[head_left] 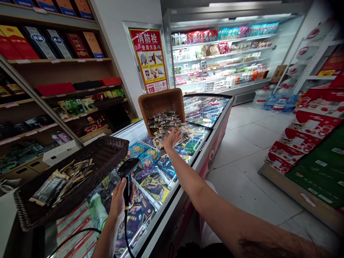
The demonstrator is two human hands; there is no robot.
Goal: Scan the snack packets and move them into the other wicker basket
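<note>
A long white-rimmed, glass-topped freezer (pixel 162 219) spans the scene. Near left lies a dark-brown woven basket (pixel 106 152); farther right, a tan wicker basket (pixel 161 102) tips toward you. Your left hand (pixel 118 199) wraps a black handheld scanner (pixel 127 172). Your right hand (pixel 173 138) touches small silver-and-tan packets (pixel 166 121) spilling there; whether it pinches any is unclear.

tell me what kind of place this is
Most likely a grocery shop: a glass-topped freezer holding packets, a lit, stocked refrigerated display, and a handheld scanner in the left hand.
</note>
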